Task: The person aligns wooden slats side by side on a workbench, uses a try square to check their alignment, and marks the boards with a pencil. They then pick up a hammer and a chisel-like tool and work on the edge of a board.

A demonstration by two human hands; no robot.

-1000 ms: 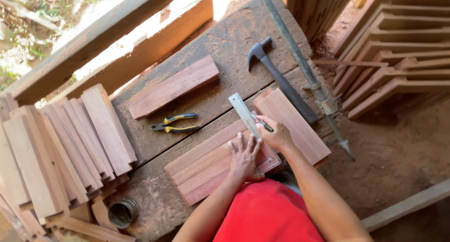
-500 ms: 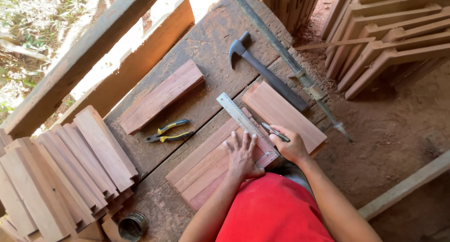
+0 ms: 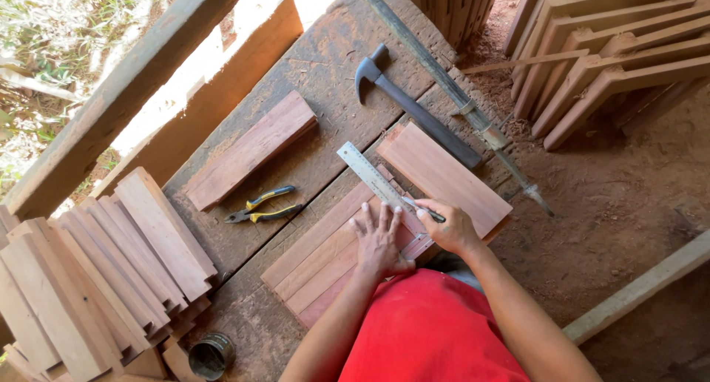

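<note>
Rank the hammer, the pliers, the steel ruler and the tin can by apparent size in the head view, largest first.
1. hammer
2. steel ruler, partly hidden under the hands, so close to the hammer
3. pliers
4. tin can

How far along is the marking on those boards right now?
Done: reddish boards lie side by side on the bench, metal ruler across them. In hand: left hand presses boards and ruler flat; right hand holds a pencil at the ruler's edge. No drawn line is visible. Hammer and pliers lie untouched.

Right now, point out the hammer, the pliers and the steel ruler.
hammer point(image 3: 425, 123): head view, middle of its dark handle.
pliers point(image 3: 268, 206): head view, on the yellow grips.
steel ruler point(image 3: 367, 174): head view, bare upper stretch.
</note>
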